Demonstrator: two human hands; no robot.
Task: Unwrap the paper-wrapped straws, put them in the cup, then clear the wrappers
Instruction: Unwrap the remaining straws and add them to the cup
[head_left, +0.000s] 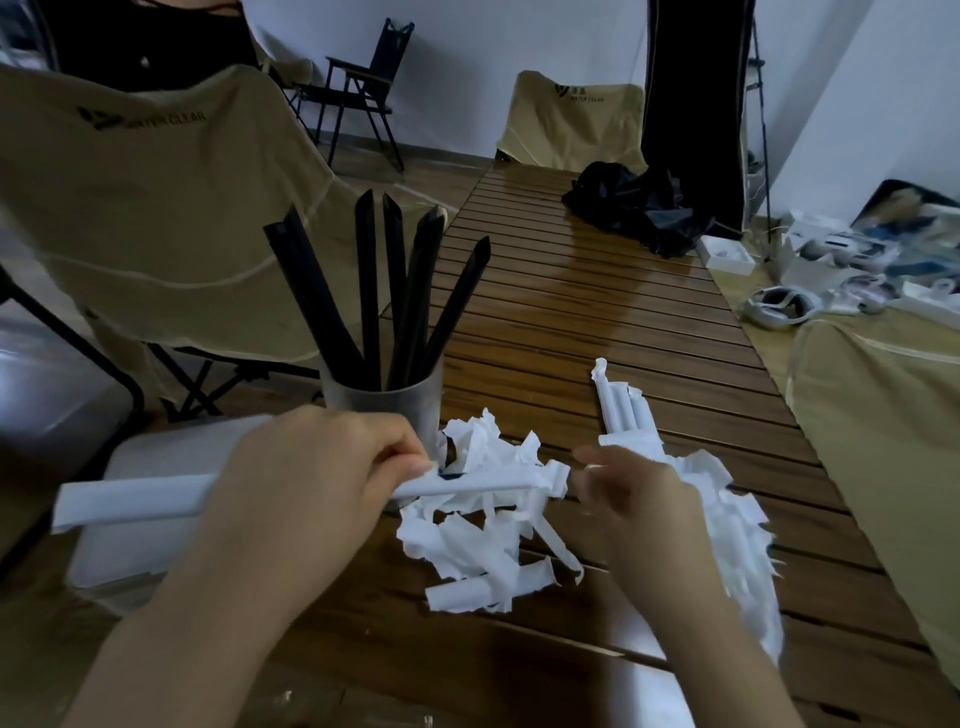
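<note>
The left hand (317, 467) is closed around a paper-wrapped straw (291, 493), thumb and fingers pinching it near its middle so that it lies almost level above the near left part of the slatted wooden table (597, 312). One end of the straw sticks out past the table's left edge, over a white box (135, 519); the other end, its paper torn and ragged, points toward the right hand (644, 499). That hand is blurred, its fingers curled loosely and its fingertips just short of the torn end, apparently not touching it; whether it grips anything cannot be told.

Under the straw, a heap of torn wrappers (483, 525) lies on the table between the hands. Beyond the right hand, near the table's right edge, lies a bundle of still-wrapped straws (623, 410). The cup (384, 410) stands close to the left edge just behind the left hand, holding several black straws (369, 291) that fan upward. A crumpled black cloth (634, 202) sits at the far end of the table.
</note>
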